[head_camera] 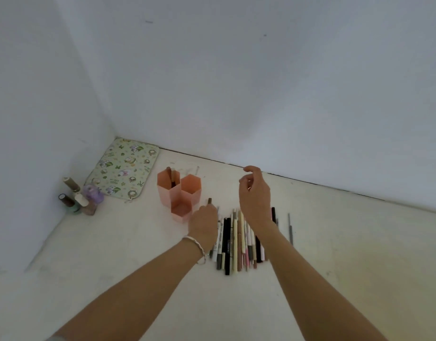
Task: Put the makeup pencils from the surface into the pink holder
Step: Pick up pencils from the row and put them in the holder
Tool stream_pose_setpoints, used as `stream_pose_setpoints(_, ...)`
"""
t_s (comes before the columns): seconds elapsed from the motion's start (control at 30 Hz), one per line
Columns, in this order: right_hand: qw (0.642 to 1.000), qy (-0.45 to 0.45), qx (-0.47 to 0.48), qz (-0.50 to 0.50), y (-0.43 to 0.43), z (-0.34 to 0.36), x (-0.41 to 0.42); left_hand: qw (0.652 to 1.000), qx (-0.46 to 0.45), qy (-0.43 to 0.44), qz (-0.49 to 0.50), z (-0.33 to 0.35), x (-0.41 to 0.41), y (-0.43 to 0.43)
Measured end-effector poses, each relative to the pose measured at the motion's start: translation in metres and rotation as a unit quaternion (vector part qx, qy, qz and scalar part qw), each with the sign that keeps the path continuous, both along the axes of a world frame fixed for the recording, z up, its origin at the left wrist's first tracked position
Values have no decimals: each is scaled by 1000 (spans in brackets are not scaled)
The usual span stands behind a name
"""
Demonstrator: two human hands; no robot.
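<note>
Head view: left hand (203, 223) grips 1 pencil (209, 201), tip pointing up-frame, holder (179, 193) just up-left; right hand (255, 195) hovers empty, fingers loose, farther.

Lettering on the patterned mat (124, 168) and black pencil (227, 244), too blurred to read

Both forearms are bare from wrist to elbow, with no sleeves over them. The left hand (204, 223) has a thin white braided bracelet (196, 247) around its wrist, lying slantwise across the arm. The right hand (255, 196) and its wrist carry no ring, band or watch that shows.
</note>
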State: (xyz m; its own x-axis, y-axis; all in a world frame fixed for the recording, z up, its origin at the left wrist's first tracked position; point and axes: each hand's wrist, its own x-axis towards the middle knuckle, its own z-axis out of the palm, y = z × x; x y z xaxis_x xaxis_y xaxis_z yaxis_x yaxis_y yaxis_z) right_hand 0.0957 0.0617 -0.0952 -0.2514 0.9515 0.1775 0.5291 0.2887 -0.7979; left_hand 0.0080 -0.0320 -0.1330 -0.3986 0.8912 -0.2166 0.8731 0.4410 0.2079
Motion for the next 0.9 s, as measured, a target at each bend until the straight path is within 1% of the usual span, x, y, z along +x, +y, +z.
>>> stream_pose_setpoints(0.1,1000,-20,-20,9,-1,-12,15,999,-24,37,8,-6,6,4)
stream_pose_setpoints(0.17,999,-30,-25,14,-2,-18,21,999,-23,35,18,-9,8,7)
stream_pose_setpoints(0.33,997,-58,-39,27,-5,-29,19,998,-40,1,52,-6,10,12)
stream_pose_setpoints(0.43,992,-83,-81,47,-6,-35,11,996,-25,-61,62,8,7,16)
stream_pose_setpoints(0.5,982,-129,-121,60,-6,-40,4,992,20,-103,63,25,3,19)
stream_pose_setpoints(0.57,968,-198,-136,74,-8,-46,-5,985,80,-137,73,46,-7,22)
stream_pose_setpoints(0.67,944,-290,-118,105,-13,-54,-20,965,166,-171,109,72,-30,23)
stream_pose_setpoints(0.73,928,-343,-90,115,-16,-58,-29,945,215,-217,121,83,-45,19)
stream_pose_setpoints(0.8,923,-359,-80,111,-18,-63,-36,928,256,-242,119,88,-55,12)
stream_pose_setpoints(0.9,928,-342,-103,109,-15,-64,-43,918,288,-242,122,91,-68,5)
